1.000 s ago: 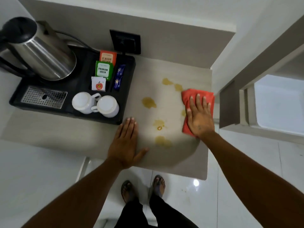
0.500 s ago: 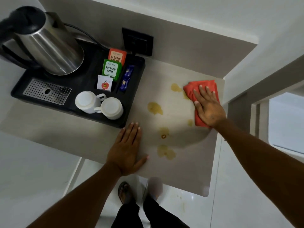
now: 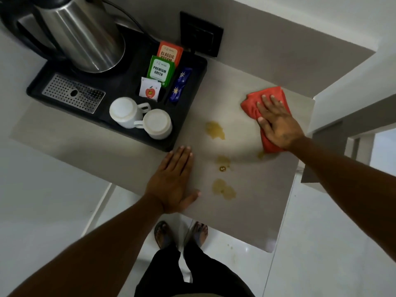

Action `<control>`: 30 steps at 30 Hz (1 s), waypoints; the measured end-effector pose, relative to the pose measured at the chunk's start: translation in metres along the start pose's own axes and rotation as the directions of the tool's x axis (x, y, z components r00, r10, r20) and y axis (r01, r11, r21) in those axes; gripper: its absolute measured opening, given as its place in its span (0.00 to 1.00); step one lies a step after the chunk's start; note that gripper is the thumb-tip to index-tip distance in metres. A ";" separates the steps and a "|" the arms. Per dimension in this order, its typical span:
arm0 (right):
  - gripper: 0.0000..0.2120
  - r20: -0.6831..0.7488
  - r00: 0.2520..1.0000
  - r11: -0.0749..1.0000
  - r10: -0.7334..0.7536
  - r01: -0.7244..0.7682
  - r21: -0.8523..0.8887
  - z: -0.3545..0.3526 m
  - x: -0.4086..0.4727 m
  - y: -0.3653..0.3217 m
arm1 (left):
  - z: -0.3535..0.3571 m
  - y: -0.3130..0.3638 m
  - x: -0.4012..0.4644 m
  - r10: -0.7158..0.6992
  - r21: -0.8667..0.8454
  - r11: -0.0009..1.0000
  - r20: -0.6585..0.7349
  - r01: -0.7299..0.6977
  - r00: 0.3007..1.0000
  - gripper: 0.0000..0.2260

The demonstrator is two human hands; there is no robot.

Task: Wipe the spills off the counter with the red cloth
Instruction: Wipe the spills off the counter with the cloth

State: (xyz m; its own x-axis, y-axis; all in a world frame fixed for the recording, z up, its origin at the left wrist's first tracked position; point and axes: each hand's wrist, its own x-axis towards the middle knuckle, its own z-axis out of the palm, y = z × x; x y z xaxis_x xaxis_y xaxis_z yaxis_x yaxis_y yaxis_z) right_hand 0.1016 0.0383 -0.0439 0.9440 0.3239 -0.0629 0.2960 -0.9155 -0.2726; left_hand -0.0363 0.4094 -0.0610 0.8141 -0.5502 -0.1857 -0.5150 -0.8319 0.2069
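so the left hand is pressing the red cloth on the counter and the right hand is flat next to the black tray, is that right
No, the hands are swapped. In the head view the right hand presses the red cloth on the counter, and the left hand lies flat next to the black tray.

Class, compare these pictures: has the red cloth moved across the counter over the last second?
Yes. The red cloth under the right hand has slid toward the back wall, covering the two rear spills, judged against the black tray.
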 end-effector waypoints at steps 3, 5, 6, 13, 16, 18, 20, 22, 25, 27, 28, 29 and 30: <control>0.24 -0.019 0.998 0.998 0.059 -0.058 0.031 0.000 0.044 -0.011 | -0.001 0.000 0.000 0.002 0.004 1.000 0.020 -0.002 1.000 0.46; 0.23 -0.008 0.999 0.999 0.034 -0.034 0.027 0.003 0.067 -0.029 | -0.001 0.000 -0.001 0.003 0.002 1.000 0.007 -0.003 1.000 0.46; 0.23 0.004 1.000 1.000 -0.002 0.002 0.026 0.004 0.071 -0.037 | -0.002 0.001 -0.001 0.002 -0.004 1.000 0.005 -0.002 1.000 0.46; 0.25 0.062 0.964 0.966 -0.258 0.257 0.027 0.001 0.029 -0.033 | 0.000 -0.001 0.000 0.007 -0.033 0.999 -0.012 -0.008 1.000 0.46; 0.27 0.065 0.978 0.980 -0.200 0.199 0.010 -0.002 0.064 -0.045 | 0.000 -0.002 -0.001 0.014 -0.052 0.999 -0.012 -0.014 1.000 0.47; 0.24 0.072 0.980 0.982 -0.187 0.186 0.017 0.004 0.083 -0.067 | -0.001 -0.003 -0.001 0.015 -0.053 0.998 -0.024 -0.016 1.000 0.46; 0.22 0.103 0.962 0.967 -0.255 0.253 0.028 0.012 0.079 -0.086 | -0.001 -0.002 -0.001 0.022 -0.060 0.998 -0.019 -0.023 1.000 0.46; 0.21 0.135 0.926 0.936 -0.352 0.352 0.019 0.016 0.057 -0.087 | 0.001 -0.003 -0.001 0.020 -0.073 0.997 -0.026 -0.022 0.999 0.46; 0.22 0.158 0.871 0.883 -0.465 0.468 0.021 0.005 0.035 -0.066 | 0.000 -0.002 -0.001 0.021 -0.079 0.997 -0.029 -0.023 0.999 0.46; 0.24 0.171 0.875 0.889 -0.453 0.459 0.003 0.000 0.048 -0.065 | 0.000 -0.002 -0.002 0.016 -0.067 0.998 -0.036 -0.019 0.999 0.46; 0.24 0.163 0.898 0.910 -0.408 0.414 -0.006 0.000 0.059 -0.071 | 0.000 -0.003 -0.002 0.019 -0.061 0.998 -0.036 -0.021 0.999 0.46; 0.24 0.152 0.917 0.927 -0.369 0.374 -0.004 0.002 0.069 -0.081 | 0.000 -0.003 -0.002 0.020 -0.057 0.998 -0.035 -0.022 0.999 0.46; 0.23 0.141 0.924 0.933 -0.356 0.359 0.007 0.006 0.078 -0.094 | -0.001 -0.003 -0.002 0.020 -0.053 0.998 -0.036 -0.022 0.999 0.46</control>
State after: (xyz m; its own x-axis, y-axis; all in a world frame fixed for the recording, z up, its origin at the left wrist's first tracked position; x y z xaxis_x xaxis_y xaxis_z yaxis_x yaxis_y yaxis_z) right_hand 0.1464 0.1509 -0.0286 0.7462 0.6587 -0.0965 0.6137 -0.7367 -0.2839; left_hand -0.0363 0.4128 -0.0607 0.8127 -0.5640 -0.1467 -0.5181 -0.8145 0.2613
